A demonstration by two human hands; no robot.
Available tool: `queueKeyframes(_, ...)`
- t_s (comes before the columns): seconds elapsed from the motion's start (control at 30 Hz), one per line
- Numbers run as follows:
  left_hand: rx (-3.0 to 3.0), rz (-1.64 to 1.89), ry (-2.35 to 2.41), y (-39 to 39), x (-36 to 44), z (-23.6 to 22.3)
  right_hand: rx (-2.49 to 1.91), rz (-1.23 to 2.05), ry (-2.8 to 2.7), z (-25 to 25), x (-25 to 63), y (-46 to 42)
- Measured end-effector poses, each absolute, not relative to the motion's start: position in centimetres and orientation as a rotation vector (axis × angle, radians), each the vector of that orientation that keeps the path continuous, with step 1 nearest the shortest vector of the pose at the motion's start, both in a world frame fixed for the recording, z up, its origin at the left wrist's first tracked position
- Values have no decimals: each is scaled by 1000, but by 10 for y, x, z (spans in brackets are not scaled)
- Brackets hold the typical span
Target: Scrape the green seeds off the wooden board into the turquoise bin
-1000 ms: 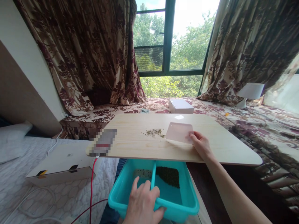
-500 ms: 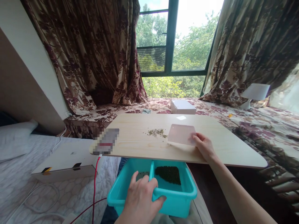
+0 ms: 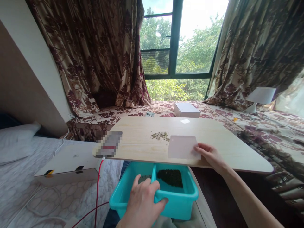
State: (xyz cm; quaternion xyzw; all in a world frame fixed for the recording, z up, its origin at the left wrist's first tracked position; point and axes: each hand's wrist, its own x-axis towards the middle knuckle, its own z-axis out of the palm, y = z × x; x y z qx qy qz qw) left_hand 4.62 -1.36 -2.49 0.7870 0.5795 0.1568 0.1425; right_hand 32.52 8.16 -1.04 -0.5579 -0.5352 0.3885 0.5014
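Note:
My right hand (image 3: 210, 155) pinches the right edge of a thin, translucent flat plastic sheet (image 3: 182, 147), tilted over the near part of the wooden tabletop (image 3: 136, 147). Just beyond and left of the sheet lies a scatter of small greenish-brown grains (image 3: 160, 136). Below the table's near edge sits a turquoise two-compartment bin (image 3: 177, 198). My left hand (image 3: 144, 198) grips its near rim by the divider, fingers over the inside and thumb outside. A dark heap of grains (image 3: 170, 178) lies in the right compartment; a few specks show in the left one, partly hidden by my fingers.
A blurred-out flat device (image 3: 110, 144) with a red cable (image 3: 97, 190) rests at the table's left end. A white box (image 3: 68, 161) lies on the bed at left. Behind the table are another white box (image 3: 187, 110) and a lamp (image 3: 261, 95) on the window ledge.
My right hand has drawn the plastic sheet slightly toward me, down to the table's near edge. The grains on the table look unchanged, and my left hand stays on the bin.

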Motion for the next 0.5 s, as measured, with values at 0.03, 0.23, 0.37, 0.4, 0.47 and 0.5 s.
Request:
queueKeyframes(0.03, 2268, 450, 1671, -14, 46, -25, -1343, 892, -1238, -12, 324, 84)
queueKeyframes(0.23, 2265, 472, 1658, -14, 45, -26, -1380, 683, -1187, -19, 314, 104)
queueKeyframes(0.37, 2270, 491, 1656, -14, 43, -30, -1378, 714, -1251, -20, 309, 109)
queueKeyframes(0.4, 2272, 497, 1655, -14, 43, -31, -1375, 723, -1259, -20, 308, 109)
queueKeyframes(0.47, 2275, 508, 1654, -13, 42, -32, -1363, 756, -1298, -17, 309, 106)
queueKeyframes(0.5, 2276, 512, 1654, -13, 42, -31, -1354, 786, -1331, -15, 310, 103)
